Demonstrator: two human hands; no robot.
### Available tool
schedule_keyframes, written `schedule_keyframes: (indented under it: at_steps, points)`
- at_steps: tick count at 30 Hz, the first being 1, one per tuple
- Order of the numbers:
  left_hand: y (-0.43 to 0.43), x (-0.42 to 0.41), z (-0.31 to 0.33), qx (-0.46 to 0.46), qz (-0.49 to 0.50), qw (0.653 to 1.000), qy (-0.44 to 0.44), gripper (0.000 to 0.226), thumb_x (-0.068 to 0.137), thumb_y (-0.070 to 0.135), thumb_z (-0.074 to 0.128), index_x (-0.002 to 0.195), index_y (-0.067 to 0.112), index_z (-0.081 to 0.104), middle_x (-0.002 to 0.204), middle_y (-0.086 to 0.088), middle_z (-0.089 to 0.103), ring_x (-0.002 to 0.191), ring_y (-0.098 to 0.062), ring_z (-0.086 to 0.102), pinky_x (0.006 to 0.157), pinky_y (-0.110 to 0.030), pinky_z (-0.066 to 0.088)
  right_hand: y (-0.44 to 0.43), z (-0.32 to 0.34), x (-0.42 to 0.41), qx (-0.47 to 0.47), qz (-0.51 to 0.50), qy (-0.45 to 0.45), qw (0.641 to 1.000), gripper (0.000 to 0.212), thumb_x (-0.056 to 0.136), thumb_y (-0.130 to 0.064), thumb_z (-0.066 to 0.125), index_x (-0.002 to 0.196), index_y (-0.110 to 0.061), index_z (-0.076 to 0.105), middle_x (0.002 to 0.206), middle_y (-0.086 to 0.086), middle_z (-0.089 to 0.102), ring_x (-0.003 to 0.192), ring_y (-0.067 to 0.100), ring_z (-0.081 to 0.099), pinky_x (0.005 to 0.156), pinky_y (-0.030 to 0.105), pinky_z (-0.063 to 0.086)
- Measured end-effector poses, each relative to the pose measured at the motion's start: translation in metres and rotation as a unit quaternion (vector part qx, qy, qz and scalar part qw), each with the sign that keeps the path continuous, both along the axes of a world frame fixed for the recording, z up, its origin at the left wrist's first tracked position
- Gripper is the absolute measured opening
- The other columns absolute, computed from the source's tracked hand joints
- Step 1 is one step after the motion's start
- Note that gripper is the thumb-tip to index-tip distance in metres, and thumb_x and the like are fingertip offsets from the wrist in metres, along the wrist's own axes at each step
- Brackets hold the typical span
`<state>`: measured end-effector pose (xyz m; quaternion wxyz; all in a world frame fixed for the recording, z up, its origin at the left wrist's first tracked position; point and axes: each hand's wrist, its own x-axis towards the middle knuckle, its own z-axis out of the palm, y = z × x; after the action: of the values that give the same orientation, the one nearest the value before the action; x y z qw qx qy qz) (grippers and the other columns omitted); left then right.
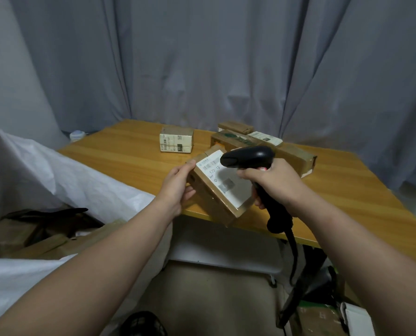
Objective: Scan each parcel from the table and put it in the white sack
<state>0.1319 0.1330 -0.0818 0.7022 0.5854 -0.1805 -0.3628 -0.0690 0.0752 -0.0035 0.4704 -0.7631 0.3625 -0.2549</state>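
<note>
My left hand (pixel 178 187) grips the left end of a brown cardboard parcel (pixel 216 202) with a white label facing up, held over the table's near edge. In my right hand (pixel 274 185) is a black barcode scanner (pixel 248 156), its head just above the label and pointing left. A small parcel (pixel 176 138) stands alone on the wooden table (pixel 119 154). A pile of several parcels (pixel 262 144) lies behind the scanner. The white sack (pixel 64 180) gapes open at the left, with brown parcels (pixel 39 241) inside it.
Grey curtains hang behind the table. The scanner's black cable (pixel 294 251) drops below the table edge. A cardboard box (pixel 323 321) sits on the floor at the lower right. A small white bottle (pixel 77 135) is beyond the table's far left corner.
</note>
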Motion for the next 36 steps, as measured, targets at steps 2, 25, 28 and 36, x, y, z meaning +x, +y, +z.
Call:
schedule_keyframes:
  at_steps: [2, 25, 28, 36]
  points:
    - [0.016, 0.010, 0.004, -0.001, 0.020, 1.000, 0.009, 0.025, 0.084, 0.046, 0.066, 0.101, 0.029, 0.060, 0.116, -0.004, 0.065, 0.107, -0.025, 0.063, 0.089, -0.035, 0.056, 0.008, -0.006, 0.018, -0.003, 0.022, -0.034, 0.999, 0.020, 0.084, -0.023, 0.070, 0.080, -0.005, 0.062, 0.055, 0.014, 0.058, 0.047, 0.027, 0.056, 0.046, 0.031, 0.048]
    - [0.225, 0.146, 0.025, 0.304, 0.172, 0.753, -0.558, 0.052, 0.075, 0.039, 0.076, 0.120, 0.026, 0.055, 0.122, 0.001, 0.044, 0.101, -0.017, 0.050, 0.095, -0.036, 0.044, 0.106, -0.085, 0.216, 0.108, 0.181, -0.084, 0.974, 0.019, 0.083, -0.023, 0.074, 0.099, -0.012, 0.068, 0.072, 0.004, 0.067, 0.065, 0.012, 0.063, 0.056, 0.026, 0.054]
    - [0.223, 0.161, 0.017, 0.430, 0.132, 0.586, -0.674, 0.054, 0.070, 0.038, 0.074, 0.118, 0.017, 0.060, 0.112, -0.013, 0.047, 0.095, -0.033, 0.049, 0.088, -0.044, 0.041, 0.101, -0.088, 0.215, 0.113, 0.161, -0.084, 0.977, 0.021, 0.083, -0.024, 0.073, 0.099, -0.012, 0.067, 0.073, 0.006, 0.067, 0.065, 0.017, 0.063, 0.064, 0.035, 0.056]
    - [0.193, 0.163, 0.016, 0.495, 0.048, 0.537, -0.681, 0.050, 0.077, 0.047, 0.064, 0.120, 0.022, 0.057, 0.115, -0.010, 0.041, 0.100, -0.031, 0.046, 0.087, -0.037, 0.042, 0.101, -0.093, 0.216, 0.121, 0.162, -0.083, 0.976, 0.021, 0.084, -0.023, 0.072, 0.099, -0.010, 0.067, 0.073, 0.005, 0.066, 0.060, 0.011, 0.063, 0.057, 0.026, 0.052]
